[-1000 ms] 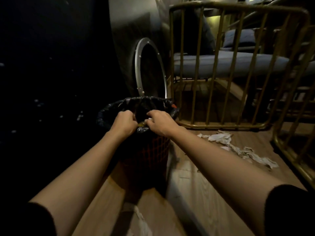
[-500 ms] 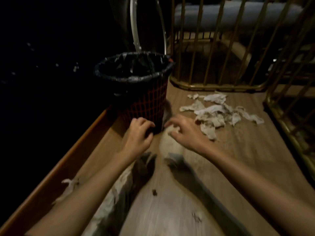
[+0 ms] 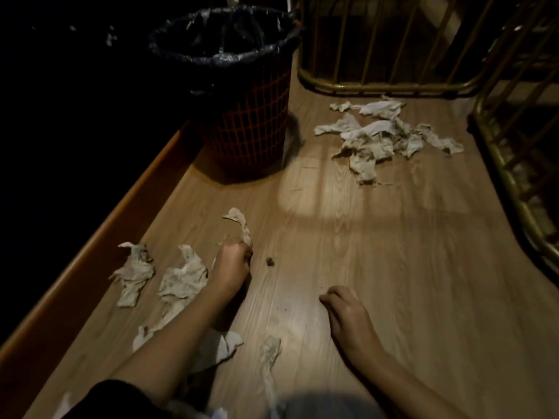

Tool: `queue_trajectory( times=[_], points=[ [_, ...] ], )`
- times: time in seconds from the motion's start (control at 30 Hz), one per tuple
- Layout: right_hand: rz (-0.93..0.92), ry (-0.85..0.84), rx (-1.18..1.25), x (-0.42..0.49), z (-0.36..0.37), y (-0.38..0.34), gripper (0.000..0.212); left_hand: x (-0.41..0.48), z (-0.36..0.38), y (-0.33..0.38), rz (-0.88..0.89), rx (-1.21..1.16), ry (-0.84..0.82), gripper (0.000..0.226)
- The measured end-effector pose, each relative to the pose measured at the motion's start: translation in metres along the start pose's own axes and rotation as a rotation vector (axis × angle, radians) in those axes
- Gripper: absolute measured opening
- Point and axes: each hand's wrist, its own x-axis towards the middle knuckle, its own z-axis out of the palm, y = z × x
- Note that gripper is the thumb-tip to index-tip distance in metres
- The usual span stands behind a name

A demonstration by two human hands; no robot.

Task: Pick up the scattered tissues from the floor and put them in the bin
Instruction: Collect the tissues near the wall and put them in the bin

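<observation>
Left hand [image 3: 231, 269] is down on the wood-grain floor [image 3: 378, 252], fist clenched around a long crumpled white tissue strip [image 3: 241, 225] that trails toward the red mesh bin with the black liner [image 3: 242, 95]. Right hand [image 3: 348, 313] rests loosely curled, holding nothing. More crumpled tissues [image 3: 169, 279] lie just left of the left hand, and a big pile of white tissues [image 3: 381, 137] sits right of the bin, near the brass-coloured railing [image 3: 378, 86].

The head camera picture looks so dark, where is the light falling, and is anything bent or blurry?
Head view: dim overall, with one pale patch of light on the wooden floor beside the bin; the left side is nearly black; the wide lens curves the gold railing; the near bottom edge is soft and blurred.
</observation>
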Motion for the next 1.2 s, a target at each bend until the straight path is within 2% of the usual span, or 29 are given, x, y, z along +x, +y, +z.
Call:
queue_trajectory(
  times=[0.07,0.13,0.2,0.27,0.33,0.4,0.47,0.5,0.6,0.63,0.73,0.83,0.87,0.97,1.03,1.1,1.2],
  points=[
    [0.035,0.007,0.059,0.022,-0.003,-0.011,0.011,-0.009,-0.011,-0.002,-0.023,-0.061,0.025,0.025],
    [0.036,0.032,0.111,0.055,0.0,-0.028,0.01,-0.018,-0.028,-0.003,-0.072,-0.122,0.091,0.022],
    [-0.003,0.036,0.151,0.086,0.009,-0.049,0.01,-0.028,-0.049,-0.008,-0.082,-0.128,0.189,0.02],
    [-0.088,-0.024,0.109,0.106,0.024,-0.064,0.011,-0.037,-0.065,-0.018,-0.057,-0.065,0.214,0.02],
    [-0.184,-0.112,-0.014,0.105,0.042,-0.07,0.014,-0.051,-0.072,-0.034,-0.064,0.039,0.128,0.02],
    [-0.255,-0.139,-0.092,0.093,0.056,-0.069,0.013,-0.073,-0.067,-0.048,-0.111,0.124,-0.051,0.033],
    [-0.289,-0.133,-0.043,0.079,0.06,-0.068,0.012,-0.097,-0.056,-0.059,-0.179,0.178,-0.222,0.054],
    [-0.301,-0.138,0.012,0.074,0.059,-0.07,0.012,-0.108,-0.051,-0.061,-0.198,0.179,-0.245,0.057],
    [-0.292,-0.248,0.159,0.063,0.045,-0.082,0.012,-0.126,-0.044,-0.06,-0.186,0.129,-0.175,0.027],
    [-0.313,-0.299,0.187,0.057,0.038,-0.086,0.01,-0.131,-0.046,-0.058,-0.17,0.123,-0.185,0.024],
    [-0.546,-0.487,0.191,0.028,0.023,-0.084,0.016,-0.148,-0.063,-0.059,-0.108,0.065,-0.147,0.024],
    [-0.841,-0.687,0.031,0.001,0.021,-0.061,0.029,-0.172,-0.087,-0.059,-0.125,0.014,-0.064,0.007],
    [-0.913,-0.688,0.007,-0.003,0.022,-0.053,0.027,-0.182,-0.093,-0.059,-0.142,0.025,-0.101,0.018],
    [-0.967,-0.619,0.09,-0.001,0.035,-0.045,0.013,-0.215,-0.089,-0.06,-0.263,0.213,-0.399,0.064],
    [-0.961,-0.572,0.109,0.011,0.048,-0.053,0.009,-0.238,-0.073,-0.057,-0.287,0.308,-0.467,0.077],
    [-0.863,-0.516,0.141,0.032,0.061,-0.07,0.011,-0.251,-0.056,-0.05,-0.296,0.273,-0.364,0.068],
    [-0.605,-0.308,0.224,0.076,0.08,-0.098,0.009,-0.251,-0.043,-0.047,-0.3,0.155,-0.176,0.033]
  ],
)
